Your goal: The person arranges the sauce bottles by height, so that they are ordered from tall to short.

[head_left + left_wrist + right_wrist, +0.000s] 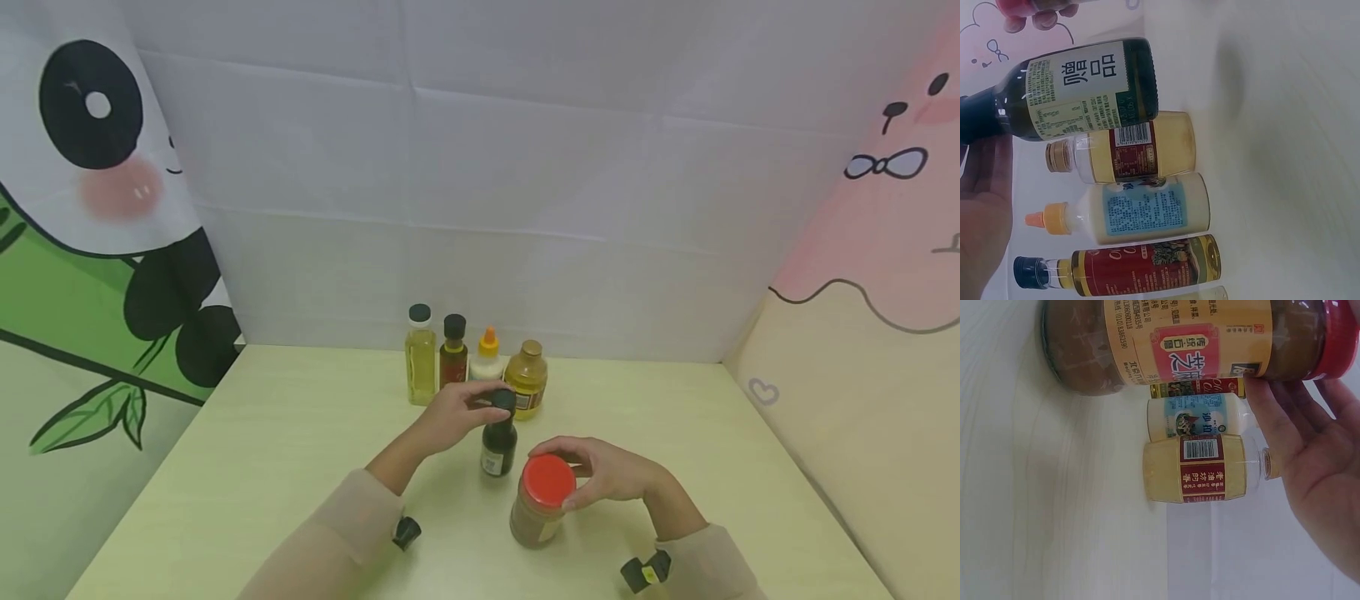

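My left hand [455,414] grips a dark glass bottle [498,450] by its black cap, thumb on the near side and fingers behind. The left wrist view shows the bottle's white and green label [1075,78], with a shadow on the table apart from its base. To the right, my right hand [613,473] holds a jar of brown sesame paste [534,523] around its red lid. Its orange label [1191,340] faces the right wrist camera. Whether the jar's base touches the table cannot be told.
Behind the hands, a row stands on the pale table [315,450]: a clear oil bottle [421,367], a dark-capped olive oil bottle [453,362], a white squeeze bottle [487,367] with an orange tip and a golden oil bottle [528,375]. A white cloth wall [525,208] rises behind.
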`<state>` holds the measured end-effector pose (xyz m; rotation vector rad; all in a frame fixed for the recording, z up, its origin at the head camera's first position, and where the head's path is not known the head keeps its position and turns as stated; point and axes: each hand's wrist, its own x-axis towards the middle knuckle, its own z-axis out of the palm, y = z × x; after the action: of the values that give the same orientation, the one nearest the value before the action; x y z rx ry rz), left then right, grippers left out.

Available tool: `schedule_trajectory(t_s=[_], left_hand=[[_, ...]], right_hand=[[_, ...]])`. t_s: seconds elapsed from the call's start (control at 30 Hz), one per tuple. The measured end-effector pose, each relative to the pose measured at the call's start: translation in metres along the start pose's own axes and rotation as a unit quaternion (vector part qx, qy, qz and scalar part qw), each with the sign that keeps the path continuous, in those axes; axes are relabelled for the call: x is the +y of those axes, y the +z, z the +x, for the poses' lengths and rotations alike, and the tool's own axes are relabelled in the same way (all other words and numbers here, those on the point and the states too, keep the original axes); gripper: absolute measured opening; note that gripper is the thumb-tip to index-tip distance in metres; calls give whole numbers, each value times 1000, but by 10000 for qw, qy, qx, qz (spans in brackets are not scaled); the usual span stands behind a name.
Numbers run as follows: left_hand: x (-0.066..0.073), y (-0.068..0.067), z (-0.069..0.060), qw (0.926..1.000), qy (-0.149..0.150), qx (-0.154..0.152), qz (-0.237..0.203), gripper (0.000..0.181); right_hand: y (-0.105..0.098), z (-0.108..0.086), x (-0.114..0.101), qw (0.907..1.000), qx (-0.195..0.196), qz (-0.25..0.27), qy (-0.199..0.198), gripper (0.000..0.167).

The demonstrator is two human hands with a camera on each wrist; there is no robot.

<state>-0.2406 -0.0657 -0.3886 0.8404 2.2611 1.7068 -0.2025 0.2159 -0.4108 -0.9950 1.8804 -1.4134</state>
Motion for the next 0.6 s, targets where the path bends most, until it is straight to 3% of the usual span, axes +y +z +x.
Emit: schedule_trajectory(t_s=[0.4,0.6], left_hand=[[-2,15,28,9996,33,4,265,39],[3,25,40,9992,206,-73,327,35]], right_hand=[[1,-1,-2,10000,9,-19,-40,60],[1,0,0,9998,-8,-59,-208,62]])
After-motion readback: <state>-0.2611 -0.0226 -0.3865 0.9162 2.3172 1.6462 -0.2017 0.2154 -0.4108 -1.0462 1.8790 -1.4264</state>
